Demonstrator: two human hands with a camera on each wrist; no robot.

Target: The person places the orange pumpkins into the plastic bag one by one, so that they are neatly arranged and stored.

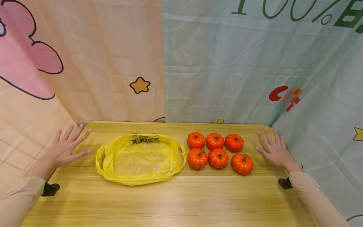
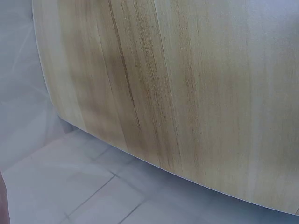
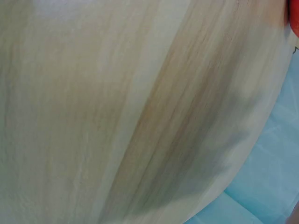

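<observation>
wood-grain tabletop (image 2: 210,93) fills most of view, dark streak (image 2: 123,60) l of ctr. its corner (image 2: 64,112) rounds off at l, edge (image 2: 187,178) slopes to btm r. past it, pale surface (image 2: 56,177) w/ thin grid lines (image 2: 93,193). narrow sliver (image 2: 3,205) at btm l, too cropped to id.

A peach curtain (image 1: 113,56) with an orange star (image 1: 140,85) and a pink cartoon figure (image 1: 25,60) hangs at the upper left; a pale blue curtain (image 1: 212,63) with green lettering (image 1: 242,7), upper right. A wood-grain table (image 1: 181,205) spans the lower half, reflecting soft light.
</observation>
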